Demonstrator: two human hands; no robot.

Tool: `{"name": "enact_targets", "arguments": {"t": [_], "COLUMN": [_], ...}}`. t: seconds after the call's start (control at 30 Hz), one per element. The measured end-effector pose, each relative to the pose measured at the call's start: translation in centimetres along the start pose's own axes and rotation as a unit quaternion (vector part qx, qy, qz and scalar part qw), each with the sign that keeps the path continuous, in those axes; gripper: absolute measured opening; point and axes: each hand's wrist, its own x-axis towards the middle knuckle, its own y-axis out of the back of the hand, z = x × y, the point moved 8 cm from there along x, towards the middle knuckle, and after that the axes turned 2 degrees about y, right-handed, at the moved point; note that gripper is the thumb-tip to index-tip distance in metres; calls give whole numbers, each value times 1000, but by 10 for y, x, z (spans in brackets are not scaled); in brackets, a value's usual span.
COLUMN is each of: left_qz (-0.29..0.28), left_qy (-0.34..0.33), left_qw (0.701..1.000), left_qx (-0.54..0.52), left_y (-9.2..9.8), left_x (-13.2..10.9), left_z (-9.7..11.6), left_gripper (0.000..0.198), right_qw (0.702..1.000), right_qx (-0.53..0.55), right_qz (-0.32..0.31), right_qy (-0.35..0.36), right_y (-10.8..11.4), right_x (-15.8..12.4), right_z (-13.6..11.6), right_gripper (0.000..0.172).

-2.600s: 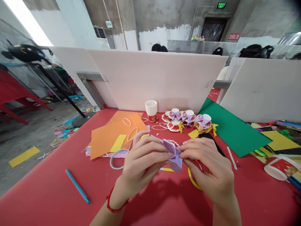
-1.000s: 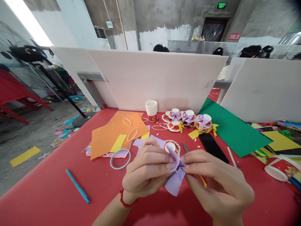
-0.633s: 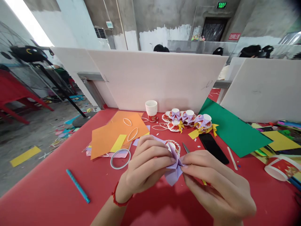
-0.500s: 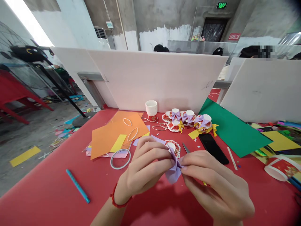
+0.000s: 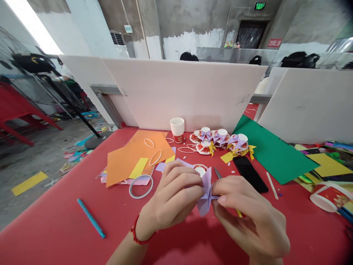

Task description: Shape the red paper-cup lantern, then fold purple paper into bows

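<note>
A folded piece of purple paper (image 5: 204, 200), bow-like in shape, is held between both hands above the red table. My left hand (image 5: 176, 193) pinches its left side, fingers closed; a red cord bracelet circles that wrist. My right hand (image 5: 249, 211) grips a narrow purple strip on the right side between thumb and fingers. Just behind the paper lies a small cup piece with a red-and-white fringed rim (image 5: 200, 169), partly hidden. Scissors (image 5: 217, 172) lie behind my right hand, mostly covered by it.
Stacked paper cups (image 5: 177, 129) stand by the white partition (image 5: 182, 92). Several decorated cup pieces (image 5: 220, 137) sit to their right. Around me lie orange paper (image 5: 124, 158), a tape ring (image 5: 141, 186), a teal pen (image 5: 91, 218), a phone (image 5: 250, 174), green paper (image 5: 278, 154) and a tipped cup (image 5: 328, 197).
The purple paper has turned, its upper wing now standing upright and its folds showing more. My right hand has shifted slightly left, with the narrow strip now visible between its fingers.
</note>
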Motion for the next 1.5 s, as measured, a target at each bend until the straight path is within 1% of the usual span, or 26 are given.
{"name": "enact_targets", "arguments": {"t": [0.07,0.17,0.33,0.43,0.53,0.6,0.7,0.77,0.8,0.83,0.9,0.97,1.0,1.1,1.17,1.23,1.27,1.33,1.43,1.5], "left_qz": [-14,-28,-19,-28,-30,-6,37,40,36,34,32,28,25,11,6,6,7,14,30,13], "left_qy": [10,30,40,43,55,80,141,180,191,198,200,191,185,165,159,166,178,224,306,347], "left_qw": [1000,999,999,998,993,985,962,951,949,949,954,962,966,976,979,976,973,960,931,912], "left_qx": [-4,-4,1,-39,-99,-156,-230,-248,-248,-244,-222,-191,-177,-139,-131,-138,-147,-168,-195,-219], "left_y": [-3,-6,-3,-3,-7,-6,-6,-8,-10,-10,-10,-9,-8,-6,-6,-9,-12,-18,-26,-33], "left_x": [-1,-3,-3,-3,-5,-7,-11,-12,-12,-12,-11,-10,-9,-8,-9,-10,-12,-15,-21,-24], "left_z": [-2,-5,-6,-9,-15,-21,-30,-33,-33,-33,-32,-30,-29,-26,-23,-22,-23,-28,-41,-48], "left_gripper": [18,19,15,11,12,12,11,11,10,11,13,7,5,9,12,14,16,17,10,9], "right_qw": [1000,1000,997,996,996,995,990,987,986,985,982,980,979,974,969,967,966,964,957,950], "right_qx": [-6,-15,-57,-78,-80,-79,-73,-54,-39,-21,12,35,43,75,96,106,107,108,108,103], "right_qz": [-9,5,39,29,15,6,-24,-31,-23,-11,12,19,19,8,-6,-11,-6,16,71,104], "right_qy": [-6,-16,-28,-27,-35,-62,-119,-147,-160,-171,-189,-196,-197,-214,-228,-233,-234,-241,-261,-277], "right_y": [-1,0,4,2,-2,-4,-7,-8,-8,-7,-5,-5,-5,-8,-11,-14,-14,-13,-8,-3], "right_x": [1,0,-2,-1,1,2,1,0,0,-1,-3,-3,-4,-3,-3,-3,-3,-4,-9,-12], "right_z": [0,2,4,4,7,14,28,36,39,42,45,46,46,46,46,46,46,47,51,54], "right_gripper": [35,36,34,29,27,26,23,15,9,7,12,13,13,12,12,13,13,16,19,19]}}
